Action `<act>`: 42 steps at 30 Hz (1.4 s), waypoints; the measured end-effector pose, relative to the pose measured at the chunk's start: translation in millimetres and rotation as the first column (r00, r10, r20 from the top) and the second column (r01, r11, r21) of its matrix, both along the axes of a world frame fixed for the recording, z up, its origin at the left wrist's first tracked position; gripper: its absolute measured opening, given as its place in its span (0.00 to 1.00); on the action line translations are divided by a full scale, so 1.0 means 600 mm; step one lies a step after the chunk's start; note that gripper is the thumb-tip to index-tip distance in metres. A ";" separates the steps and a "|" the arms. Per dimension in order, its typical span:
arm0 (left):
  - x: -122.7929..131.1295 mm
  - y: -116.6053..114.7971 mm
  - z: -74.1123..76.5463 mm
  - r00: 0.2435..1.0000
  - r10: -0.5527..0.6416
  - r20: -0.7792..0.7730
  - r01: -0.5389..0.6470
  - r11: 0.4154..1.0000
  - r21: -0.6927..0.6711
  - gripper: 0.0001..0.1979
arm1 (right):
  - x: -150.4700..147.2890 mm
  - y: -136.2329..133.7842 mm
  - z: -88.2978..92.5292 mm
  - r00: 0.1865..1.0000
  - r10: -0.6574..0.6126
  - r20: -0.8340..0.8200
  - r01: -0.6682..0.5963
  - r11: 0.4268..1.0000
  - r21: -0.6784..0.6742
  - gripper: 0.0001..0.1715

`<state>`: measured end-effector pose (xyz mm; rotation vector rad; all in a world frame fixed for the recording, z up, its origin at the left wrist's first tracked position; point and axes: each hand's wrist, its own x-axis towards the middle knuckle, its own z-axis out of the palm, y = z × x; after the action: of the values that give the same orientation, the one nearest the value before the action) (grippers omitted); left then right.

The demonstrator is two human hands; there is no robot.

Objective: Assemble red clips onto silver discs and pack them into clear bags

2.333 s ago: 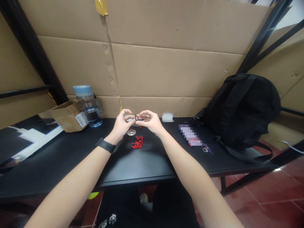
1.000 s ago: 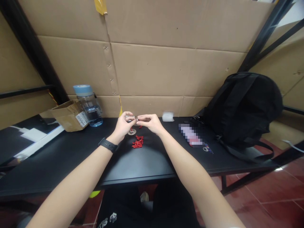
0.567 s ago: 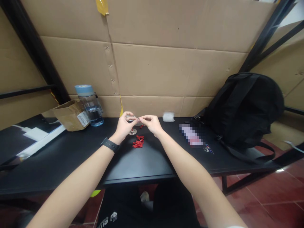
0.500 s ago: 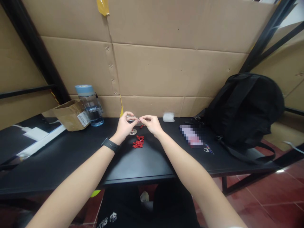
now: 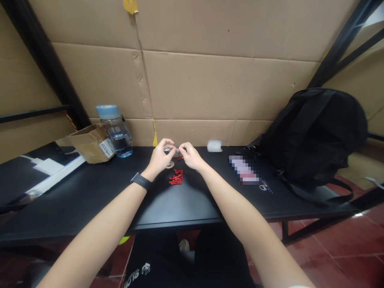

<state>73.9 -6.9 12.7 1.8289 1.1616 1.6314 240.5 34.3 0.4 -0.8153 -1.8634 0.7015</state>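
Note:
My left hand (image 5: 162,157) and my right hand (image 5: 191,157) meet fingertip to fingertip above the black table. Both are pinched on something small that I cannot make out. A bit of red cord (image 5: 180,157) shows just beneath the fingertips, beside my right hand. Under my left hand lies a pale round disc (image 5: 170,165), partly covered. Nearer to me, a small bunch of red cords (image 5: 176,177) rests on the table. Behind the fingers, a pale item is mostly hidden.
On the left stand a water bottle (image 5: 116,132), an open cardboard box (image 5: 92,145) and a white adapter (image 5: 48,166). To the right are a white packet (image 5: 214,145), a blurred-out flat item (image 5: 244,170), a keyring (image 5: 263,187) and a black backpack (image 5: 312,144).
The view has shifted slightly. The fingers of my right hand are more curled in, and its fingertips have drawn a little away from those of my left hand.

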 end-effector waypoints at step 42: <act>-0.125 0.013 0.029 0.439 0.110 -0.892 -0.443 0.890 -0.108 0.13 | 0.118 0.050 0.001 0.700 -0.223 0.678 0.230 0.970 0.082 0.17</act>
<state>-1.1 0.7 29.8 2.3540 2.1099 0.3941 311.5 64.1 1.1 -1.4278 -2.3441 0.2450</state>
